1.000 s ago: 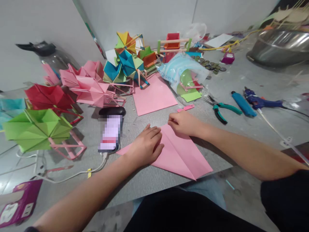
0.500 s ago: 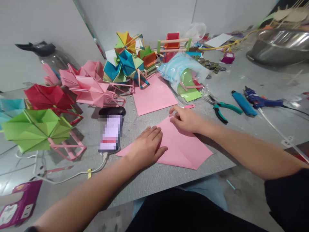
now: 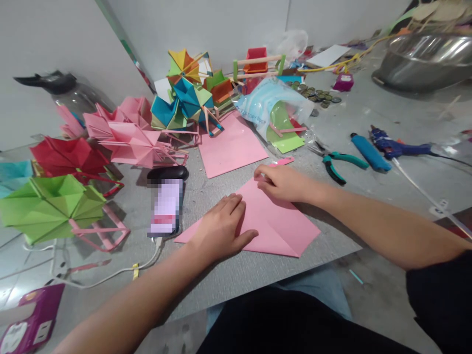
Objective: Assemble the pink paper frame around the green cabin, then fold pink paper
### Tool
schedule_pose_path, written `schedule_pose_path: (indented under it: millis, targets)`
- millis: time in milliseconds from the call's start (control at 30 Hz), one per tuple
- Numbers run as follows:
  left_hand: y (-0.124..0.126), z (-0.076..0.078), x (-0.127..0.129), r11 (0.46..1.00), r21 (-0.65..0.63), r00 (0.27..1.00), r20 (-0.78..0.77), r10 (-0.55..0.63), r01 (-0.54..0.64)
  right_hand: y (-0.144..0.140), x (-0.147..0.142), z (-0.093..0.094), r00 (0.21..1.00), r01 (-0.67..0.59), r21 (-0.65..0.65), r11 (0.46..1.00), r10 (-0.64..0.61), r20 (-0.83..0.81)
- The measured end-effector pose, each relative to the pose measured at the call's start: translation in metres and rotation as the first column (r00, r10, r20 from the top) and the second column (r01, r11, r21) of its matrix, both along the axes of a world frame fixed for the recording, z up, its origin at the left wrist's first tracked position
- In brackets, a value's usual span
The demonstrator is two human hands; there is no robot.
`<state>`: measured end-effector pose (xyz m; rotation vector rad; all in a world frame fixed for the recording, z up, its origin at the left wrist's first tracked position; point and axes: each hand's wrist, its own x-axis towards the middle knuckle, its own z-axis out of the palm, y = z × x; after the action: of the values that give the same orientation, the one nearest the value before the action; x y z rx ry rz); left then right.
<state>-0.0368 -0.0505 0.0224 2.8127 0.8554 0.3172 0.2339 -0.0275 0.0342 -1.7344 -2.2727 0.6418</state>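
A folded sheet of pink paper [image 3: 271, 223] lies near the table's front edge. My left hand [image 3: 224, 223] presses flat on its left part, fingers stretched and thumb out to the right. At the far corner of the same sheet, the curled fingers of my right hand [image 3: 275, 182] touch the paper; thumb and forefinger stand a little apart, and I cannot make out whether they grip an edge. Just beyond that hand is a small pink cutter [image 3: 285, 161], partly covered. Another pile of pink paper [image 3: 232, 147] lies further back.
Left stand folded paper models in green [image 3: 51, 206], red [image 3: 70, 157] and pink [image 3: 136, 145]. A phone [image 3: 166, 206] with a cable lies beside my left hand. To the right are pliers [image 3: 341, 160], a blue roll [image 3: 370, 152], a glue gun [image 3: 398, 147] and a metal basin [image 3: 424, 69].
The view has shifted slightly. Both hands keep nearly the same places on the pink paper; the right fingers have curled a little more at its far corner.
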Motion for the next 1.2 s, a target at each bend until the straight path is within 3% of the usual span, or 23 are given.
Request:
schedule_pose_path:
  millis: [133, 367, 733, 967, 1200]
  targets:
    - [0.001, -0.003, -0.001, 0.997, 0.040, 0.997, -0.010, 0.070, -0.070, 0.002, 0.004, 0.001, 0.998, 0.042, -0.025, 0.999, -0.043, -0.038]
    - [0.000, -0.012, -0.003, 0.989, 0.106, 0.994, 0.008, -0.106, 0.105, 0.007, 0.008, -0.005, 0.994, -0.090, 0.038, 0.995, 0.087, 0.059]
    - [-0.003, -0.011, 0.002, 0.999, -0.036, 0.999, 0.016, -0.033, 0.033, 0.006, 0.010, 0.000, 0.992, -0.126, -0.030, 0.992, 0.126, 0.016]
    - [-0.006, -0.010, 0.004, 1.000, -0.007, 1.000, -0.017, -0.014, 0.014, 0.007, 0.016, -0.001, 0.993, -0.106, -0.029, 0.994, 0.107, 0.042]
    - [-0.007, -0.011, 0.001, 0.997, 0.072, 1.000, 0.017, -0.001, 0.000, 0.010, 0.019, -0.004, 0.994, -0.035, -0.033, 0.999, 0.031, -0.101]
